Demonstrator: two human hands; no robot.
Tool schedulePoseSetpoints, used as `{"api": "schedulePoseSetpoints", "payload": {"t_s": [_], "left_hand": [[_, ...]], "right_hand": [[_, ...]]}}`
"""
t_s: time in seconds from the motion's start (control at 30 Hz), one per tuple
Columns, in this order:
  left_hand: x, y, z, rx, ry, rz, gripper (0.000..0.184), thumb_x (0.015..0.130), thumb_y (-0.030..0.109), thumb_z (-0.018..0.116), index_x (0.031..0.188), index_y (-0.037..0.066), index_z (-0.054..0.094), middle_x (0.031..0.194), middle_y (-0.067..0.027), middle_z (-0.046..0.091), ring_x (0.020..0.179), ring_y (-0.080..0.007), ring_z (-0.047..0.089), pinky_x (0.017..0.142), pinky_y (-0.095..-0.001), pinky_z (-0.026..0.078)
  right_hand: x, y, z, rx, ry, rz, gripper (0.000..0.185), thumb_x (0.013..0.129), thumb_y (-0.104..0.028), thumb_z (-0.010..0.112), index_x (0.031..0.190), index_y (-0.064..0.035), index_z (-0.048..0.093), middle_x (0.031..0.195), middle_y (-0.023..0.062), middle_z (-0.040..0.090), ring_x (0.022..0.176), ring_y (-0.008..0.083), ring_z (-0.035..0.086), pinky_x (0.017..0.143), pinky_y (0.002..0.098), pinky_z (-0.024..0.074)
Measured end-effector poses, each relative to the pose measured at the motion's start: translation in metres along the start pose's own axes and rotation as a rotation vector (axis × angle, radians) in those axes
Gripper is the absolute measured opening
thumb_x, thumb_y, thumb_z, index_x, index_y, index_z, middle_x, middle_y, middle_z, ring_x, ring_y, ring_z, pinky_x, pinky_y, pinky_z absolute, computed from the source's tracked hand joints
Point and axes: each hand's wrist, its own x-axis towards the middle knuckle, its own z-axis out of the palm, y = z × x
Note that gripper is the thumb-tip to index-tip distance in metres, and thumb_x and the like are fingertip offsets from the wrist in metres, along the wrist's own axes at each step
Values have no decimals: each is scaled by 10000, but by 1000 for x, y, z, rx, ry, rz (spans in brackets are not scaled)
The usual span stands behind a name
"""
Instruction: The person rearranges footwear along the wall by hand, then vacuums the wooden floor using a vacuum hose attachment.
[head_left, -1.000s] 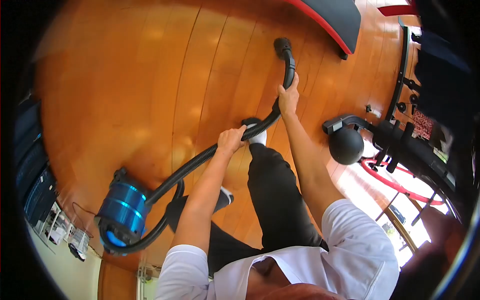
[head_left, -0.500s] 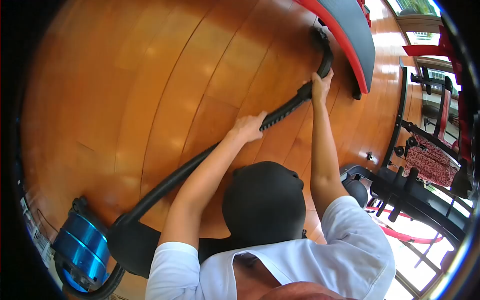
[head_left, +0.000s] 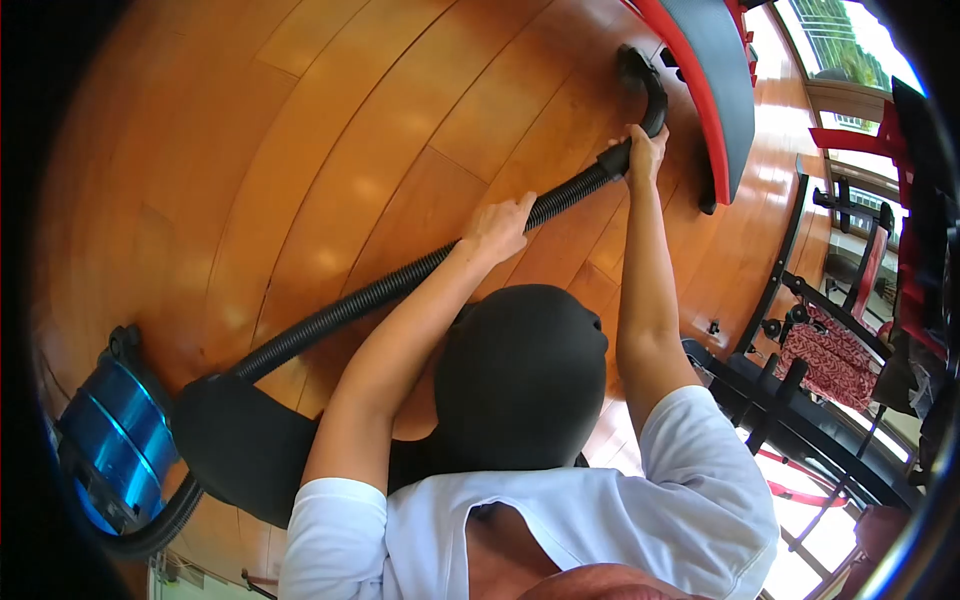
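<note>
My left hand (head_left: pixel 500 228) is wrapped round the ribbed black vacuum hose (head_left: pixel 375 290) at its middle stretch. Farther forward, my right hand (head_left: pixel 645 155) grips the curved black vacuum wand (head_left: pixel 655 105), just past the collar where the hose joins it. At the wand's end, the dark floor nozzle (head_left: pixel 634 66) rests on the wooden floor beside a red-and-grey curved panel. From my left hand the hose runs back to the blue vacuum cleaner canister (head_left: pixel 120 435) at lower left, passing behind my bent knee on the way.
The red-edged grey panel (head_left: pixel 712 95) stands close to the right of the nozzle. Exercise equipment with black bars (head_left: pixel 800 400) and a red patterned cloth (head_left: pixel 825 360) lie to the right. Glossy wooden floorboards (head_left: pixel 330 140) stretch to the left. Windows are at far right.
The view has shifted slightly, with the canister now nearer the left edge. Both hands keep their hold on the hose and wand. The nozzle remains beside the panel.
</note>
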Motion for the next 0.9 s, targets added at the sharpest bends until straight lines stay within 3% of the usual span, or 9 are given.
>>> {"api": "schedulePoseSetpoints", "payload": {"t_s": [0.17, 0.23, 0.3, 0.4, 0.57, 0.67, 0.73, 0.83, 0.9], "left_hand": [[-45, -10, 21, -39, -424, -180, 458, 816, 178, 638, 1240, 86, 495, 1083, -246, 634, 1056, -389, 613, 857, -467, 503], [-78, -13, 36, -162, -402, -201, 467, 838, 197, 615, 1274, 90, 485, 1119, -247, 627, 1090, -390, 600, 889, -462, 491], [-95, 1, 19, -193, -279, -105, 467, 841, 183, 597, 1282, 82, 479, 1092, -244, 636, 1057, -399, 609, 871, -474, 491], [-44, 15, -17, -63, -315, -166, 463, 821, 138, 596, 1264, 68, 484, 1036, -238, 651, 980, -409, 630, 817, -500, 499], [14, 0, -35, 161, 119, -127, 664, 703, 95, 687, 1314, 59, 431, 981, -229, 661, 881, -404, 642, 722, -491, 506], [-14, 7, -56, 216, -142, -206, 452, 763, 135, 664, 1180, 66, 504, 982, -233, 655, 897, -412, 646, 768, -510, 509], [-52, 11, -48, 181, -381, -281, 461, 783, 169, 665, 1207, 83, 507, 1048, -248, 645, 974, -420, 629, 840, -509, 496], [-108, 12, -31, 89, -226, -165, 454, 796, 178, 654, 1226, 115, 521, 1114, -248, 631, 1028, -420, 614, 878, -506, 483], [-80, -22, -9, 114, -304, -272, 457, 787, 156, 652, 1227, 132, 531, 1087, -232, 646, 998, -407, 629, 844, -501, 496]], "right_hand": [[-92, 30, -13, -256, 27, -166, 639, 782, -82, 551, 1386, -83, 344, 812, 80, 508, 550, 189, 557, 508, 329, 496], [-157, 0, -9, -158, -5, 49, 668, 772, -70, 542, 1408, -98, 338, 824, 77, 519, 555, 175, 553, 528, 317, 488], [-140, 10, -13, -126, -20, 36, 662, 769, -67, 540, 1399, -92, 341, 806, 83, 519, 547, 178, 552, 513, 322, 490], [-64, 11, -8, 9, -42, -4, 642, 769, -52, 532, 1378, -67, 329, 746, 88, 509, 515, 193, 551, 462, 335, 497], [37, -15, 47, 78, -12, -61, 652, 753, -63, 563, 1360, -47, 325, 770, 108, 534, 517, 209, 581, 455, 358, 509], [-7, -14, 49, 90, -90, -45, 673, 766, -56, 537, 1397, -82, 306, 802, 125, 550, 547, 226, 593, 479, 360, 494], [-69, 3, 37, -83, -104, -35, 697, 776, -60, 519, 1431, -109, 284, 829, 144, 569, 563, 226, 587, 521, 359, 483], [-131, -18, 27, -178, -137, 34, 689, 783, -83, 511, 1438, -122, 300, 845, 149, 585, 567, 217, 581, 552, 356, 483], [-124, -18, 27, -146, -136, 42, 667, 787, -97, 509, 1427, -120, 321, 842, 144, 585, 564, 213, 584, 548, 354, 484]]}}
